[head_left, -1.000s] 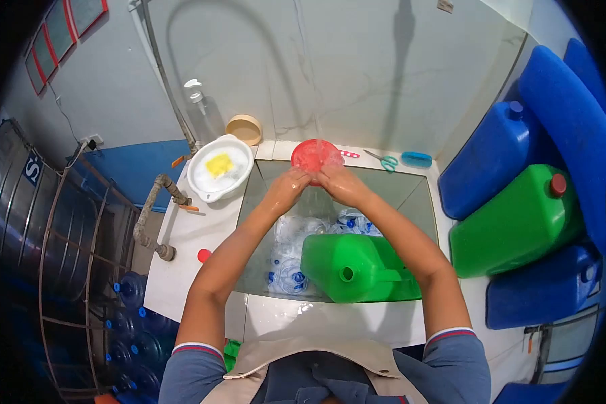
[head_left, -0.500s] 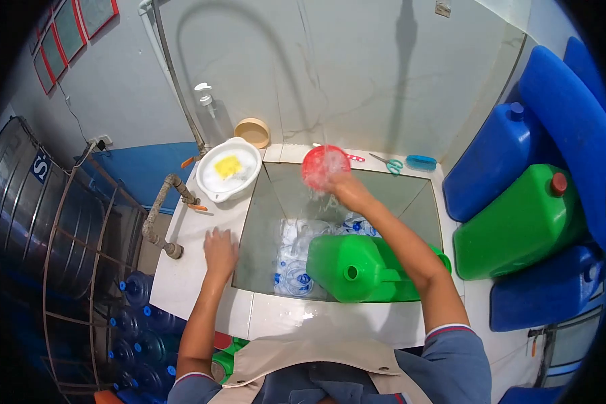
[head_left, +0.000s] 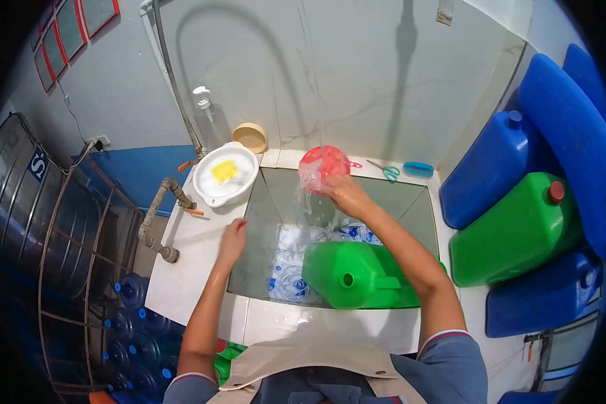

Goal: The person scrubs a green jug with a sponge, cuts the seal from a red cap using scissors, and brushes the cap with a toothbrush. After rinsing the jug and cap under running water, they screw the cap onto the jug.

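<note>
My right hand [head_left: 347,196] grips the near edge of a red bowl [head_left: 328,161] above the sink [head_left: 256,222]. Water splashes in the bowl and runs off its left side. Over the sink's left edge, my left hand [head_left: 231,241] has its fingers drawn together; a small red spot shows at the fingertips, too small to name. Below my right forearm, a green jerrycan [head_left: 337,269] lies on its side in the sink, its mouth towards me. Clear bottles with blue parts [head_left: 291,279] lie at the sink bottom.
A white basin [head_left: 215,195] with suds and a yellow sponge [head_left: 225,171] stands left. Scissors [head_left: 390,173] and a blue brush [head_left: 418,170] lie on the back ledge. Pipes with taps [head_left: 158,202] rise at left. Blue jerrycans [head_left: 485,168] and another green jerrycan [head_left: 512,236] stand right.
My left hand has lifted off the white counter towards the sink, its spread fingers drawing together. My right hand still holds the red bowl, which has tilted; water now pours off its left side.
</note>
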Demonstrator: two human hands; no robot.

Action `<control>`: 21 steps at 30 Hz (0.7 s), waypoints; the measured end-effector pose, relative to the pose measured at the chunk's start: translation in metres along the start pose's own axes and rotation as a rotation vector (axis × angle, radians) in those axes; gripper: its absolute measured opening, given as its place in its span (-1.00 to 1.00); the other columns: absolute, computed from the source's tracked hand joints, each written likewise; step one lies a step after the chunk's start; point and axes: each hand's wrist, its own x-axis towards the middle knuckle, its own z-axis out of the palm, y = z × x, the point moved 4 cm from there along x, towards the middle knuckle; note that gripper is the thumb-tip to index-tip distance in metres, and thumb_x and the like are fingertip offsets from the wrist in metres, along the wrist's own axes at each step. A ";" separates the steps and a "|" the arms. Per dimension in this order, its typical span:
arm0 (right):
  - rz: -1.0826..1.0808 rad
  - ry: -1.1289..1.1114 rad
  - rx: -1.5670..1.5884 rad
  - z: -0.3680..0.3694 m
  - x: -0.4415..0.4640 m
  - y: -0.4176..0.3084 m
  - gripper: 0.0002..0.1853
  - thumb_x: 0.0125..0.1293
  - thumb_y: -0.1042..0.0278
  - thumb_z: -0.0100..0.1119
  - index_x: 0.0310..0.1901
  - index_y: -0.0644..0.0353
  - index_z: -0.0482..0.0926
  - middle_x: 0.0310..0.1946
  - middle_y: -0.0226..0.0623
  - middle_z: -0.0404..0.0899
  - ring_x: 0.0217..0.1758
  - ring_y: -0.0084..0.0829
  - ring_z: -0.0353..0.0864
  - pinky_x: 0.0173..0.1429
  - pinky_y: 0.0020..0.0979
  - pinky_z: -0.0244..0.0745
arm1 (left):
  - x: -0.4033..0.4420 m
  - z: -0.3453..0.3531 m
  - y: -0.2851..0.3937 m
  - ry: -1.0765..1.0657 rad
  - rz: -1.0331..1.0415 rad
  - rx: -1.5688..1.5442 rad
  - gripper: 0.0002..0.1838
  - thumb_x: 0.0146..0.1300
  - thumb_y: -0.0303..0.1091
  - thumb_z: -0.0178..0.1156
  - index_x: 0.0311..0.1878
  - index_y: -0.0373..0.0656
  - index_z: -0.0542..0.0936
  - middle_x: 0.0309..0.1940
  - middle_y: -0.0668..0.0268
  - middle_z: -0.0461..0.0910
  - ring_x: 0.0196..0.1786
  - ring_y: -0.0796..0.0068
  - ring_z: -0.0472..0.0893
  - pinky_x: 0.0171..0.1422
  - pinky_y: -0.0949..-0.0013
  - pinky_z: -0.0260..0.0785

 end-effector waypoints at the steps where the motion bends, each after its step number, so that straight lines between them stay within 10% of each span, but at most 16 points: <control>1: -0.016 -0.112 -0.043 0.001 0.001 -0.004 -0.65 0.04 0.52 0.06 -0.08 0.09 0.57 -0.24 -0.17 0.46 -0.07 -0.17 0.44 0.03 -0.18 0.33 | 0.014 0.022 0.016 -0.163 -0.289 -0.424 -0.87 0.22 -0.36 0.02 -0.20 -0.12 0.48 -0.42 0.22 0.48 -0.34 0.31 0.53 -0.31 0.27 0.44; 5: 0.066 -0.026 0.073 -0.014 0.002 0.002 -0.66 0.06 0.49 0.09 -0.06 0.11 0.54 -0.27 -0.17 0.45 -0.08 -0.15 0.43 0.04 -0.16 0.32 | 0.097 0.144 -0.001 -0.793 -0.574 -1.501 -0.82 0.21 -0.29 0.08 -0.16 -0.13 0.48 -0.37 0.32 0.52 -0.33 0.38 0.57 -0.25 0.35 0.51; 9: 0.178 0.064 0.350 -0.029 -0.013 0.008 -0.65 0.12 0.40 0.13 -0.01 0.18 0.49 -0.23 -0.16 0.50 -0.07 -0.18 0.46 0.04 -0.26 0.34 | 0.120 0.218 0.045 -0.474 -0.610 -1.361 -0.84 0.22 -0.33 0.08 -0.18 -0.16 0.48 -0.34 0.26 0.54 -0.29 0.35 0.58 -0.19 0.33 0.53; 11: 0.273 0.175 0.535 -0.037 -0.028 0.017 -0.64 0.16 0.35 0.14 0.01 0.20 0.47 -0.23 -0.21 0.51 -0.10 -0.27 0.49 0.00 -0.35 0.37 | 0.156 0.270 0.014 -0.436 0.504 -0.756 -0.87 0.23 -0.39 0.05 -0.20 -0.21 0.48 -0.35 0.23 0.55 -0.33 0.35 0.58 -0.25 0.35 0.55; 12: 0.565 0.224 0.791 -0.039 -0.042 0.030 -0.63 0.18 0.32 0.14 0.03 0.20 0.46 -0.22 -0.24 0.53 -0.11 -0.34 0.51 -0.03 -0.38 0.40 | 0.174 0.293 -0.005 -0.451 0.502 -0.759 -0.87 0.23 -0.39 0.05 -0.20 -0.21 0.48 -0.35 0.23 0.55 -0.33 0.35 0.58 -0.25 0.35 0.55; 15: 0.988 0.382 1.152 -0.030 -0.092 0.065 -0.62 0.21 0.24 0.13 0.04 0.18 0.45 -0.25 -0.32 0.55 -0.23 -0.50 0.55 -0.16 -0.41 0.50 | 0.207 0.356 -0.060 -0.867 -0.872 -1.189 -0.88 0.30 -0.48 -0.06 -0.16 -0.28 0.42 -0.47 0.24 0.50 -0.48 0.46 0.52 -0.41 0.50 0.52; 17: 1.312 0.741 1.451 -0.037 -0.130 0.069 -0.62 0.24 0.26 0.12 0.06 0.20 0.41 -0.11 -0.22 0.54 -0.11 -0.37 0.59 -0.02 -0.35 0.51 | 0.181 0.337 -0.021 -0.798 -0.901 -1.058 -0.94 0.26 -0.54 -0.06 -0.24 -0.30 0.40 -0.52 0.24 0.47 -0.57 0.48 0.47 -0.47 0.52 0.51; 21: 1.172 1.048 1.739 -0.027 -0.181 0.073 -0.65 0.31 0.25 0.01 0.08 0.21 0.38 -0.03 -0.19 0.53 0.00 -0.32 0.56 0.06 -0.26 0.52 | 0.161 0.325 0.004 -0.451 -0.742 -0.881 -0.93 0.30 -0.52 -0.08 -0.23 -0.29 0.38 -0.54 0.26 0.46 -0.65 0.55 0.43 -0.59 0.65 0.44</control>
